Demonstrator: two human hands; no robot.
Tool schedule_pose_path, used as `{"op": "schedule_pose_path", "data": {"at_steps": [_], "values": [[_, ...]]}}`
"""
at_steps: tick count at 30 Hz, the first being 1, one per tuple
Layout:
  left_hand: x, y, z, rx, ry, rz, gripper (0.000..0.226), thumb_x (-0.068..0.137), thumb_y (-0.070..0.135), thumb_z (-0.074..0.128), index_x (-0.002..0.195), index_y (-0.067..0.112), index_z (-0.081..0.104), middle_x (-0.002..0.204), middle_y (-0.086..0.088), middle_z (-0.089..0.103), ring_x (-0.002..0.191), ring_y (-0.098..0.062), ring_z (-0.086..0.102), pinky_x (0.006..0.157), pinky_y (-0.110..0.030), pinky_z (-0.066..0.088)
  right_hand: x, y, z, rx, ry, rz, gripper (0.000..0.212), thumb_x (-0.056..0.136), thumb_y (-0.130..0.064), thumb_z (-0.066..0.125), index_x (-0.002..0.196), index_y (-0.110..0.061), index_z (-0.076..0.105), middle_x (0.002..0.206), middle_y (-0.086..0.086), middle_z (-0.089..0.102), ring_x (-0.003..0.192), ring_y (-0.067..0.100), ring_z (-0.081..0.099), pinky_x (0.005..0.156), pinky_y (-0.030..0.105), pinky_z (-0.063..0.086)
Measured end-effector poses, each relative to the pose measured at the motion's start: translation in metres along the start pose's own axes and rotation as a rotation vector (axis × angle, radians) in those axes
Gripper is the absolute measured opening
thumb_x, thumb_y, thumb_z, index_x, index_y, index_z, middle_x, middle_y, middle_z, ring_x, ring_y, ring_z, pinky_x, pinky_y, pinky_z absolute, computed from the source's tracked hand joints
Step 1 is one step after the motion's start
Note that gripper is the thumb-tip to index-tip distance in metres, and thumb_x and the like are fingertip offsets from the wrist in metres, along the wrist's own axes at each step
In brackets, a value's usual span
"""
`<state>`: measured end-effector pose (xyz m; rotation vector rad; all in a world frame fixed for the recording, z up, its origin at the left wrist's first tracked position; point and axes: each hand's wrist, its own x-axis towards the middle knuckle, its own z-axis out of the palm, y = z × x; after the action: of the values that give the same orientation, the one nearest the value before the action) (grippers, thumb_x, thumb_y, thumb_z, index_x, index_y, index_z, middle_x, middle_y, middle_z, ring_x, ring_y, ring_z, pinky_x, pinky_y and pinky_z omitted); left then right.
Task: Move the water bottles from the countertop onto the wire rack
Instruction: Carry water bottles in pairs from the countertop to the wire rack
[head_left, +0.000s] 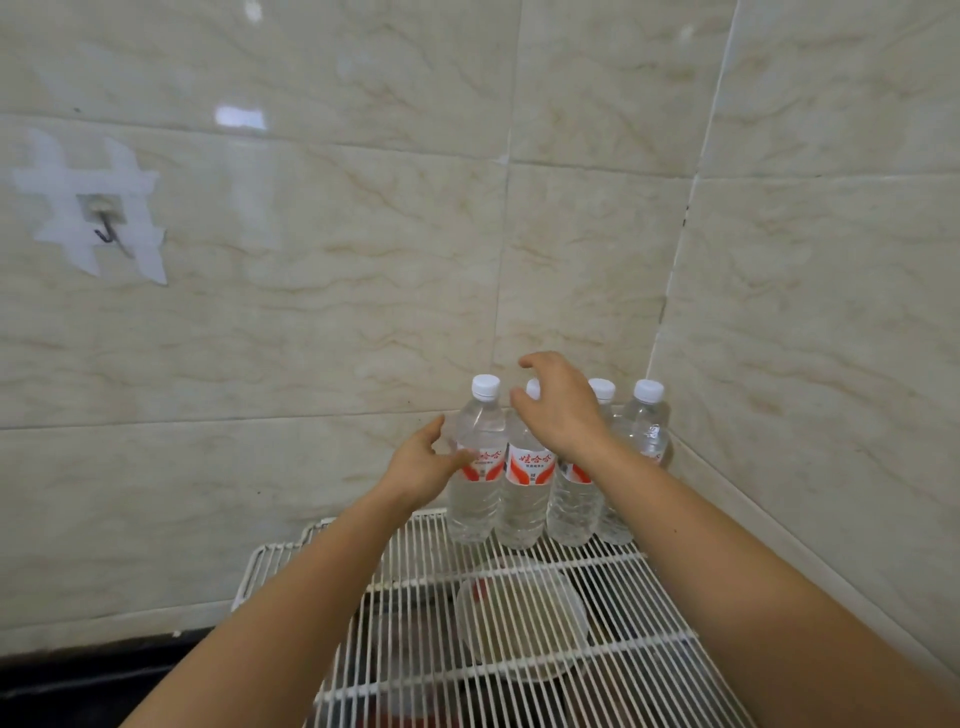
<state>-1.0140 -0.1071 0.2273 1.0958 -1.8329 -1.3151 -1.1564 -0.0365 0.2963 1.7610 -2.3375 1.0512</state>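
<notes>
Four water bottles (571, 499) stand upright in a row at the far end of the wire rack (270, 552), in the wall corner.

Left hand (423, 465): fingers spread, beside the leftmost bottle (477, 467); contact unclear.

Right hand (558, 402): loosely curled above the second bottle (525, 499), gripping nothing.

Judged step: placement finishing. The next move calls for drawing both hands back without tipping the row. Little of the worktop (78, 686) shows, so how many bottles remain is unknown.

One view only: head-worn wide-angle, aimed forward and down. Wire rack (597, 564) is seen close at 6 o'clock, water bottles (524, 499) near at 5 o'clock, tiled wall (363, 260) at 12 o'clock.
</notes>
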Motion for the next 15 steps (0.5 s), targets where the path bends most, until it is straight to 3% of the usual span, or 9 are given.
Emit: {"op": "schedule_pose_path", "data": {"at_steps": [3,7,15], "values": [[-0.014,0.001,-0.026,0.186,0.155,0.089,0.063,0.093,0.028,0.059,0.149,0.017,0.032,0.154,-0.005,0.035,0.139,-0.025,0.037,0.113,-0.038,0.033,-0.009,-0.025,0.006,0.004,0.079,-0.112,0.035,0.094,-0.019,0.052,0.127,-0.009,0.054,0.133,0.005,0.054,0.126,0.02,0.044,0.1,0.032,0.037],[-0.055,-0.006,-0.08,0.508,0.305,0.215,0.052,0.095,0.027,0.053,0.144,0.015,0.04,0.149,-0.004,0.043,0.136,-0.02,0.04,0.11,-0.031,0.03,-0.027,-0.073,0.036,0.045,0.104,-0.211,0.027,0.09,-0.015,0.054,0.116,-0.007,0.059,0.121,0.008,0.059,0.118,0.024,0.048,0.094,0.032,0.037],[-0.185,-0.076,-0.231,0.773,0.461,0.076,0.047,0.099,0.028,0.042,0.144,0.016,0.036,0.149,-0.003,0.039,0.133,-0.024,0.04,0.104,-0.038,0.04,-0.115,-0.228,0.15,0.092,-0.254,-0.278,0.04,0.097,-0.028,0.044,0.132,-0.009,0.05,0.137,0.009,0.051,0.127,0.027,0.042,0.104,0.036,0.037]]}}
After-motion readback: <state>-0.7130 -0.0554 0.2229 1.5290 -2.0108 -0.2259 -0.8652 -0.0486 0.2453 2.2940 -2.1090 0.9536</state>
